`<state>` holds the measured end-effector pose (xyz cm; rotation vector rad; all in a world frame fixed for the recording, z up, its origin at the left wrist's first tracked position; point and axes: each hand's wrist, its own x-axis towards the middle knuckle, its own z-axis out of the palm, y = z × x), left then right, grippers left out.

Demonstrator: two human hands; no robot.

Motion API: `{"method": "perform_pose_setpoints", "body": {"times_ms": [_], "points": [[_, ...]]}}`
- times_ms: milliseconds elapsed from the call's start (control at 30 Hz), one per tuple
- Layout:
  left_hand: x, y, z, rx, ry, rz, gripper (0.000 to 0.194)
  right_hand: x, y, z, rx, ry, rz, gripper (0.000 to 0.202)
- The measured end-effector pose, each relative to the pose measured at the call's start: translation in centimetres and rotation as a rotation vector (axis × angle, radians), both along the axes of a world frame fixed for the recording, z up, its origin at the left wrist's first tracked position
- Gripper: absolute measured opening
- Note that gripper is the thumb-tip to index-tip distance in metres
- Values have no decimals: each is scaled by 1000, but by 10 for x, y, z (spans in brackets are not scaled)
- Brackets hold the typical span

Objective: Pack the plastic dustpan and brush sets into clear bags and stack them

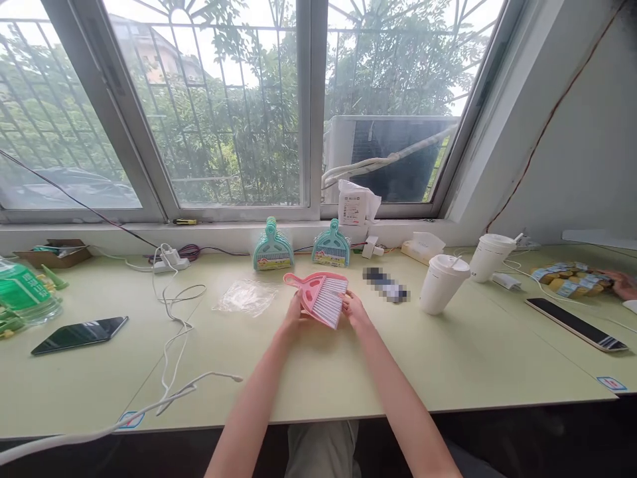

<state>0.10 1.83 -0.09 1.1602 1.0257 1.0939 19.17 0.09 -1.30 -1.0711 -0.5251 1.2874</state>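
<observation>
Far left on the pale green table: cardboard tray by the sill, green bottle lying at the edge, dark phone flat in front of it. White power strip near the sill, its white cable looping down toward the table's front edge. Clear plastic bag lies flat, just left of the hands.

Back row, leaning on the sill: two teal brush-and-dustpan sets, left one, right one, near each other but apart.

Center: pink brush-and-dustpan set held just above the table, handle pointing up-left, white bristles facing the camera. Left hand grips its left edge w/ fingers curled around it; right hand pinches the right edge, thumb on top. Both hands closed on the set, one per side.

Right of that: blurred-out item, then white tissue pack up on the sill. Two white lidded cups, nearer one and farther one, both tilted in this view. Far right: pile of snack packets, another person's hand touching it, and a second phone lying flat.
</observation>
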Motion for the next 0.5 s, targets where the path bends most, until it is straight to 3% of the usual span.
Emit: {"method": "perform_pose_setpoints", "body": {"times_ms": [67, 200, 267, 333, 400, 500], "points": [[15, -4, -8, 65, 12, 18, 50, -3, -3, 2, 25, -176, -86, 37], [23, -18, -9, 273, 107, 226, 41, -10, -14, 13, 253, -804, -510, 45], [25, -29, -4, 339, 179, 270, 44, -22, -21, 19, 432, -1096, -477, 40], [27, -40, 0, 400, 236, 239, 48, -39, -29, 22, 555, -1279, -329, 32], [30, -48, 2, 447, 275, 213, 51, -55, -35, 23, 599, -1362, -279, 28], [33, -52, 2, 468, 347, 255, 55, -62, -38, 24, 590, -1384, -314, 23]]}}
